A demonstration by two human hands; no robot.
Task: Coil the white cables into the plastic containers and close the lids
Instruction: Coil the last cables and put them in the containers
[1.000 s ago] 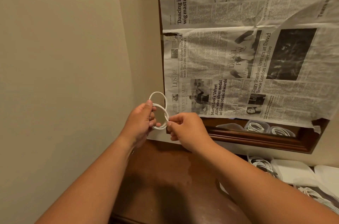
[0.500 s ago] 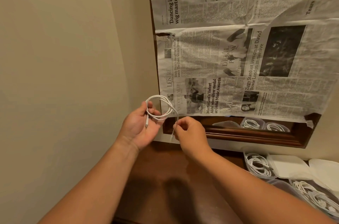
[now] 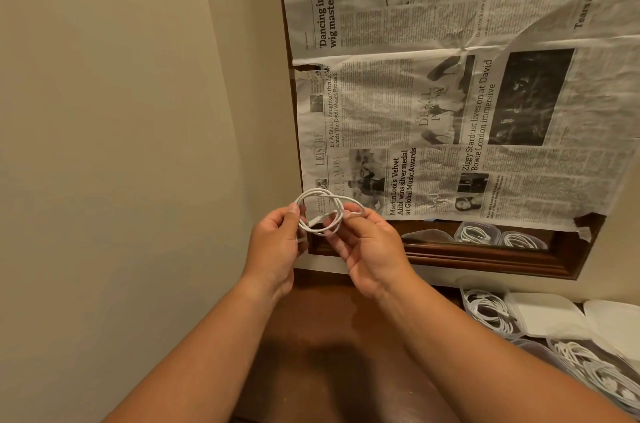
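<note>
above table [image 3: 329, 336], near wall [image 3: 138, 145]: coiled cable [image 3: 312, 192]

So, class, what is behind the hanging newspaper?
A wooden-framed mirror: its uncovered bottom strip reflects containers of white cable. The rest of the glass is hidden by the newspaper.

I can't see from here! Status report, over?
Left hand and right hand both hold white cable, coiled, above table. Containers at right hold cables. Nothing blocking.
</note>
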